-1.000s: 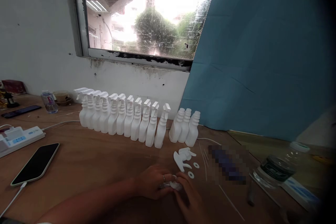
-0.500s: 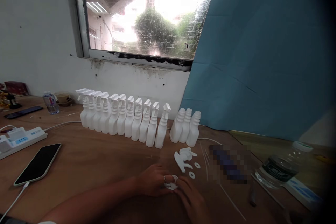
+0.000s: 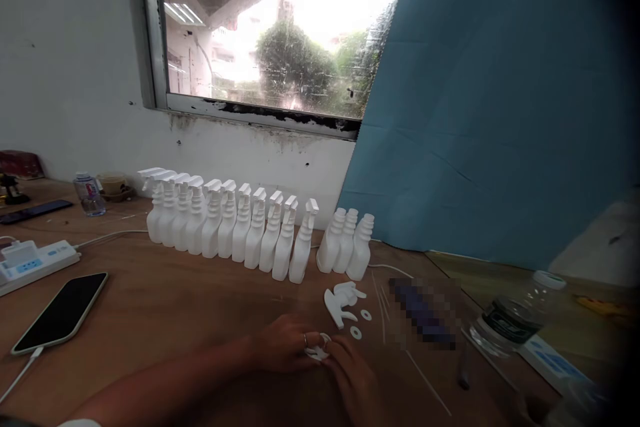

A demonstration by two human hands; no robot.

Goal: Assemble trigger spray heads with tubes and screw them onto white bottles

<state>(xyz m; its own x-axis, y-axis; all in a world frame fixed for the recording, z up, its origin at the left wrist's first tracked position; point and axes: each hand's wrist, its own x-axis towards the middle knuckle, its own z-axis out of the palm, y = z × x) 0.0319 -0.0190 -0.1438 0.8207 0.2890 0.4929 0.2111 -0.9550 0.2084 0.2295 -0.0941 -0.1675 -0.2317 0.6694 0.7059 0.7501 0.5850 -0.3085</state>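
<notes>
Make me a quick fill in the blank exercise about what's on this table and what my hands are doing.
1. The left hand and right hand have their fingertips at a small part coloured ____.
2. Exactly ____ white bottles lack spray heads.
3. On the table lie ____ small round discs with holes.
4. The large sheet beside the window is ____.

Missing words: white; three; two; blue.

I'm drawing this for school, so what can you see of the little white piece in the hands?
The little white piece has a curved edge and looks like plastic. The left hand and right hand both hold it and cover much of it, so I can't tell its whole shape or tilt. It's low in the picture, near the middle. Whether it touches the brown table is hidden.
</notes>
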